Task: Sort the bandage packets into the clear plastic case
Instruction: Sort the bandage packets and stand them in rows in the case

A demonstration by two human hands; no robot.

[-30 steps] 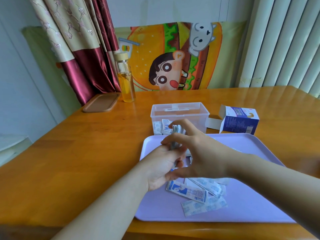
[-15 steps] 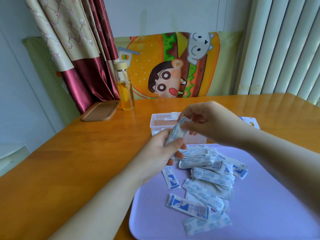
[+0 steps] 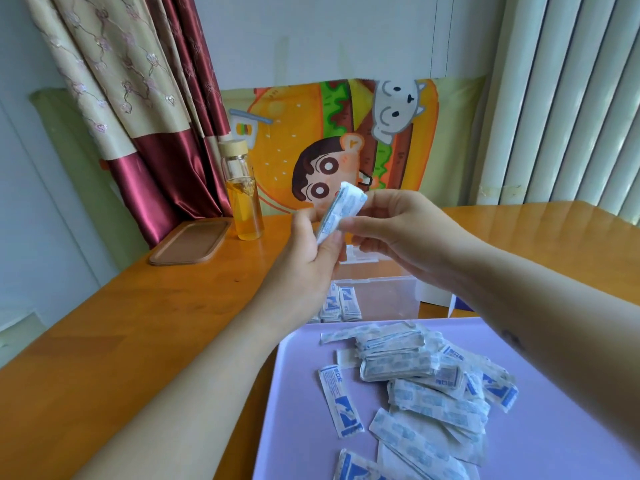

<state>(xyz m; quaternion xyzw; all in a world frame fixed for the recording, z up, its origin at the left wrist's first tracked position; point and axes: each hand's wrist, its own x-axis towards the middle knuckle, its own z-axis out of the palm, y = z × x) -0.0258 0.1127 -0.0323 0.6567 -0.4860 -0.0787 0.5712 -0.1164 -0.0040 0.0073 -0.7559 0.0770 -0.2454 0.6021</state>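
Left hand [image 3: 304, 261] and right hand [image 3: 408, 237] are raised above the clear case [image 3: 384, 299], the fingers of both clamped on a stack of packets [image 3: 341, 211], probably to square its edges. Loose packets [image 3: 422, 375] lie on the tray [image 3: 298, 403]. The case's right side looks free.

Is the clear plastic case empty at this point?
No, a few bandage packets stand upright inside the clear plastic case, at its left end.

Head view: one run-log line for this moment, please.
left hand grips packet stack low | right hand pinches its top | clear plastic case: a few packets inside | purple tray: many loose packets left
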